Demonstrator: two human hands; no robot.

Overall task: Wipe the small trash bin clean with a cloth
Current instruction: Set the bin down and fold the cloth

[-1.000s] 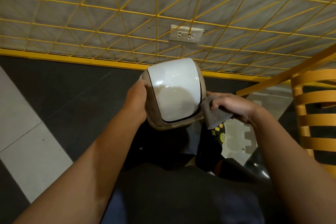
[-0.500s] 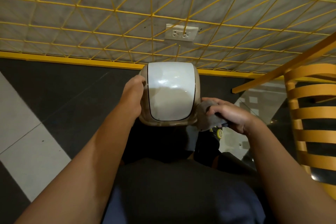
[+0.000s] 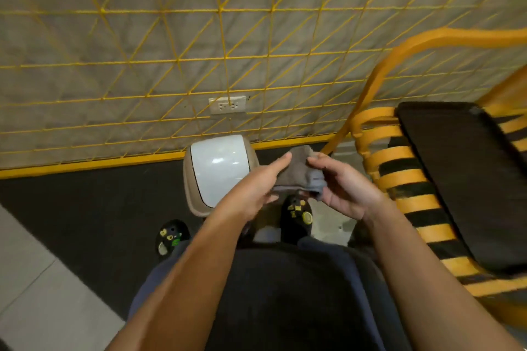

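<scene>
Hands [image 3: 252,192] [image 3: 346,194] holding cloth [image 3: 298,172], bin [image 3: 216,168] below, untouched

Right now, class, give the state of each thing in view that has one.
Small beige trash bin, white swing lid: standing on floor, lid shut.
Grey-brown cloth: bunched between both hands.
Left hand: pinches cloth.
Right hand: grips cloth.
White wall socket: nothing plugged in.

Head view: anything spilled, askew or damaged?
Nothing stands out. The small beige trash bin with white lid stands upright on the dark floor, no spill visible; the left hand and right hand hold the grey cloth.
</scene>
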